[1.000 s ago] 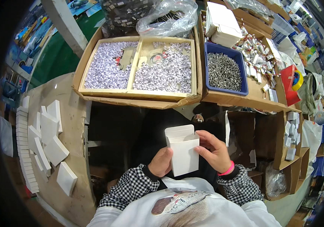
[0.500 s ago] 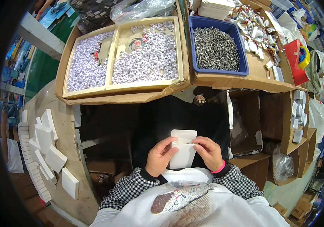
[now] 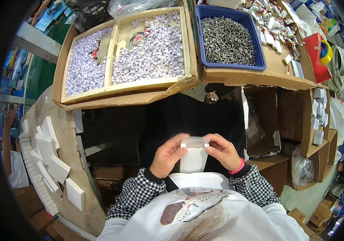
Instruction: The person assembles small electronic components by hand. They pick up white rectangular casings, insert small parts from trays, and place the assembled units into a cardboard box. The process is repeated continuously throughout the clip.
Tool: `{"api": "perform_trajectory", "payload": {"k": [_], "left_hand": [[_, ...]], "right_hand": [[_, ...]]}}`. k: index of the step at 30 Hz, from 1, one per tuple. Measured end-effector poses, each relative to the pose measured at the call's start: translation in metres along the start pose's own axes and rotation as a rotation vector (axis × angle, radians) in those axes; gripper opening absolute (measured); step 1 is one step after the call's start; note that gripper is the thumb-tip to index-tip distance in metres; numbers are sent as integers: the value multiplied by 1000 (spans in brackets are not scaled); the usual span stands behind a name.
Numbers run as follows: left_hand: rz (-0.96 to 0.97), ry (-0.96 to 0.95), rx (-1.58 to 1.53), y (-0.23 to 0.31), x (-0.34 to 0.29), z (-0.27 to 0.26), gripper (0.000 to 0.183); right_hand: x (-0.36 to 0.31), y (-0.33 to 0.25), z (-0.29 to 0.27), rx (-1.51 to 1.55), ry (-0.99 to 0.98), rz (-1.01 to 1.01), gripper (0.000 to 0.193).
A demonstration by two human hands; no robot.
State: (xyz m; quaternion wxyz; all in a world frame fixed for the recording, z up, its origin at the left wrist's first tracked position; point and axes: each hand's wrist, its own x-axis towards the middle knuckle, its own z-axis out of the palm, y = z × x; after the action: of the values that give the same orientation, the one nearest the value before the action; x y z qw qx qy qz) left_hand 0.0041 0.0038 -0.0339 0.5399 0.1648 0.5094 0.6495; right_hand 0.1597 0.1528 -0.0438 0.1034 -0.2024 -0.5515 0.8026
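Note:
Over my lap, both hands hold a small white cardboard box point(image 3: 192, 161) with its top end pointing away from me. My left hand point(image 3: 167, 156) pinches the box's upper left corner, thumb on the front. On the opposite corner, my right hand point(image 3: 225, 152) grips in the same way, a pink band on its wrist. The top flap between my fingers is blurred and looks bent over toward the box mouth. A narrow dark gap shows below the flap. What lies inside the box is hidden.
At left, a table point(image 3: 87, 217) bears several white boxes point(image 3: 59, 168) beside a long row of them. Ahead stand a wooden tray point(image 3: 111, 52) of small white parts and a blue bin point(image 3: 264, 60) of metal pieces. Open cartons point(image 3: 260, 116) stand at right; a yellow tape roll point(image 3: 327, 54) sits beyond.
The box's top flap, upright before, has tipped down toward the opening. My fingers have moved up to the flap's two sides. The whole view has shifted slightly.

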Motion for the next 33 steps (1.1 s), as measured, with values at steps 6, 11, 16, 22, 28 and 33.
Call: {"api": "perform_trajectory", "payload": {"k": [6,11,16,22,28,33], "left_hand": [[127,-98,21,-8,-1,-6,19],[115,-124,59,-7,0,-1,25],[46,-94,3,0,-1,12,34],[113,-6,45,-9,8,35,38],[231,75,975,-18,-2,56,95],[257,129,1023,-15,-1,66,97]], "right_hand": [[-3,-11,-1,-275,-28,-105,21],[5,-30,-6,-488,-90,-90,23],[13,-59,-7,-683,-222,-85,27],[17,-70,-9,-825,-197,-111,25],[3,-49,7,-907,116,-362,19],[-7,-55,14,-962,219,-312,17]]}}
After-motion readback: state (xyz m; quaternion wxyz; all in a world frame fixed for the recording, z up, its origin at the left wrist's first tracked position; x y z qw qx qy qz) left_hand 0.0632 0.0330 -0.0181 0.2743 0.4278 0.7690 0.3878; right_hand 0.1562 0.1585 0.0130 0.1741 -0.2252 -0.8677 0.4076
